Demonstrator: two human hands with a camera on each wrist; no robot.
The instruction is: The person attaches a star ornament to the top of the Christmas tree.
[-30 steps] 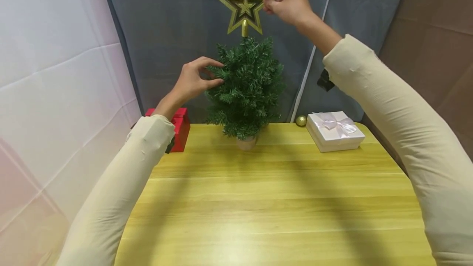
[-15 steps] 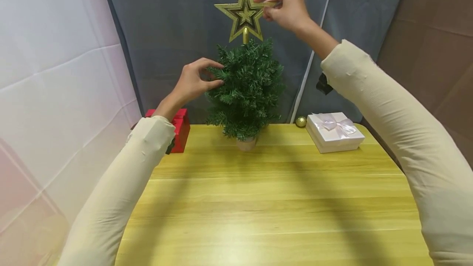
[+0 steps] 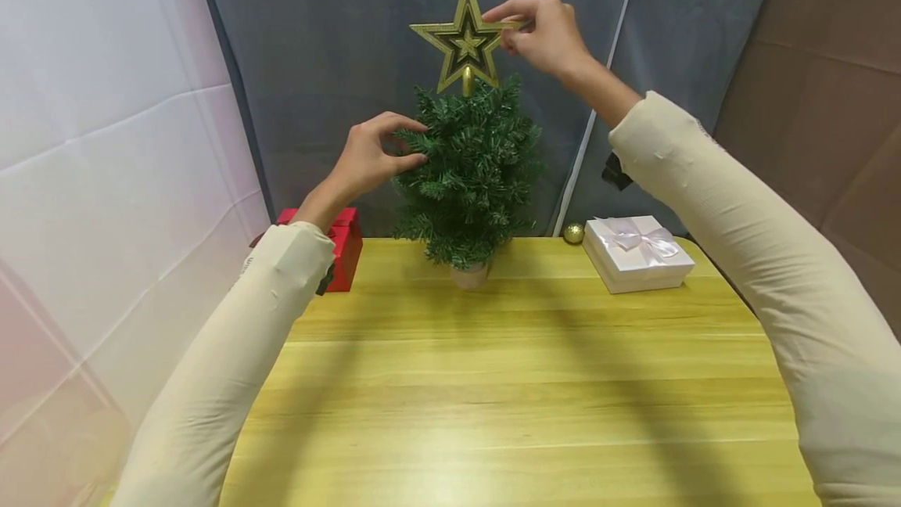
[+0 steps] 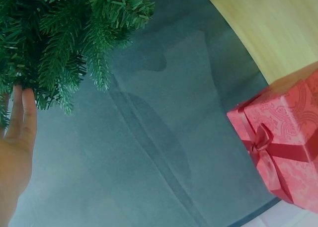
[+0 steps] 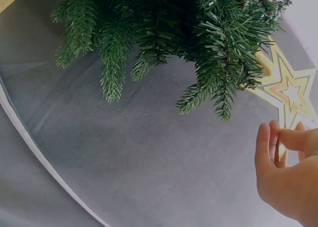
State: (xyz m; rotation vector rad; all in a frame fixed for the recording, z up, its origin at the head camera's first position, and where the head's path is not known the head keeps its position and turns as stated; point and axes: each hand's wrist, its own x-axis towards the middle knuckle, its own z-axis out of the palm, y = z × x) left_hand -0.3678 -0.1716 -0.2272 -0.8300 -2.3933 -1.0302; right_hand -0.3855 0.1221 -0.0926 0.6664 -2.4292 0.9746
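A small green artificial Christmas tree (image 3: 473, 170) stands upright in a pale pot (image 3: 469, 277) at the table's back. My right hand (image 3: 551, 34) pinches the right arm of a gold star tree topper (image 3: 468, 44), held upright over the tree. The topper's tube (image 3: 468, 81) meets the top branches, which hide its lower end. In the right wrist view, thumb and fingers (image 5: 290, 137) grip one star point. My left hand (image 3: 369, 151) holds the tree's left side, thumb and fingers curved about a branch. Its fingertips go in among the needles in the left wrist view.
A red gift box (image 3: 345, 249) with a ribbon stands at the table's back left, partly behind the left forearm. At the back right are a gold ball (image 3: 573, 233) and a white gift box (image 3: 638, 253) with a bow. A grey cloth (image 3: 338, 30) hangs behind.
The right hand has lowered the star topper, and its tube now reaches down into the tree's top branches. The left hand has stayed on the tree's left side.
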